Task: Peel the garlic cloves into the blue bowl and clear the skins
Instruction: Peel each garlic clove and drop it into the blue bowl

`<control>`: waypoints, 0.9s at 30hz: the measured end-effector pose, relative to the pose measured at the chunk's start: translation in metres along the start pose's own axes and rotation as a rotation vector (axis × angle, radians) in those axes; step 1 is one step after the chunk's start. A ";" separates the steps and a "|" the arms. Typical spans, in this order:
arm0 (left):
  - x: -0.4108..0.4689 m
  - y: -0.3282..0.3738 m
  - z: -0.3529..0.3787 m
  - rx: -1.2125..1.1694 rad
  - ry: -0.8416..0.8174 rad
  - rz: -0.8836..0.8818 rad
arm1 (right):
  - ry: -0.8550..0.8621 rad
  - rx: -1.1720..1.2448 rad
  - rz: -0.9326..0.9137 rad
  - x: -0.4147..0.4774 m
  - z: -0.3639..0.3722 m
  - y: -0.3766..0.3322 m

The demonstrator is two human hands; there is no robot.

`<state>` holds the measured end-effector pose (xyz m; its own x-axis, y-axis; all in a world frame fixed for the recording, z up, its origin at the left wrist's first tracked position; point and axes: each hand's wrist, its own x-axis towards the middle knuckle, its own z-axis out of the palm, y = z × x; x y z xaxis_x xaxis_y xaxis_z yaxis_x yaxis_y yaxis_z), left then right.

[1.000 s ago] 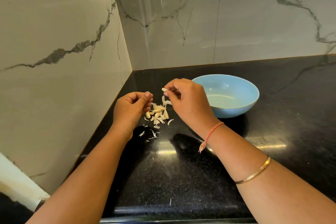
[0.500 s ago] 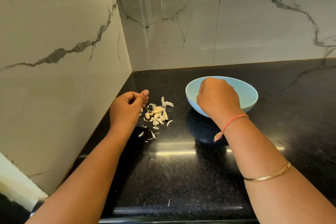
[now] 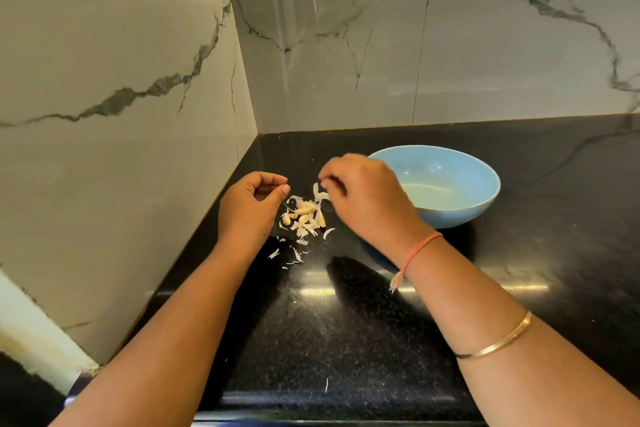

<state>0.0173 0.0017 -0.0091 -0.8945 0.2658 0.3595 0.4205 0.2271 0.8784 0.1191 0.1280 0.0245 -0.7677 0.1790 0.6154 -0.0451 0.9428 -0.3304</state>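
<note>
While both forearms reach across the black counter (image 3: 346,340), the garlic cloves (image 3: 304,214) lie in a small heap on it near the wall corner, mixed with loose skins (image 3: 296,255); more flakes are scattered just in front of the heap. Left hand (image 3: 247,210): beside the heap, fingers curled, thumb tip against forefinger; cannot tell whether anything is pinched. Right hand (image 3: 367,199): above the heap's right edge, fingers curled downward, tips blurred; grip cannot be told. Blue bowl (image 3: 460,208): upright, just right of that hand, partly hidden by it. Red thread (image 3: 417,250) and gold bangle (image 3: 498,340) on the right forearm.
</note>
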 end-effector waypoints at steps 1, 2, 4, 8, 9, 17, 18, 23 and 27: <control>0.000 0.000 0.000 0.003 0.004 0.003 | -0.063 -0.003 -0.019 0.000 0.007 -0.001; 0.000 0.000 0.000 0.008 0.010 0.007 | -0.127 -0.022 -0.033 0.001 0.013 -0.001; 0.001 0.000 0.001 0.018 0.025 0.012 | -0.240 -0.090 -0.063 0.005 0.025 0.002; 0.002 -0.002 0.001 0.027 0.044 0.008 | -0.352 -0.156 -0.070 0.012 0.040 0.008; 0.003 -0.002 0.001 0.026 0.043 0.009 | -0.359 -0.158 -0.065 0.013 0.042 0.009; 0.002 -0.001 0.004 0.053 0.032 0.025 | -0.389 -0.173 -0.052 0.013 0.048 0.013; 0.002 -0.001 0.004 0.052 0.026 0.026 | -0.384 -0.173 -0.050 0.013 0.048 0.012; 0.001 -0.001 0.004 0.047 -0.002 0.031 | -0.361 -0.187 -0.062 0.012 0.049 0.012; 0.001 -0.001 0.004 0.049 -0.041 0.032 | -0.352 -0.196 -0.087 0.011 0.049 0.012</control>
<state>0.0168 0.0054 -0.0109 -0.8739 0.3119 0.3728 0.4566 0.2637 0.8497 0.0787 0.1276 -0.0076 -0.9396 0.0214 0.3415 -0.0228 0.9919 -0.1248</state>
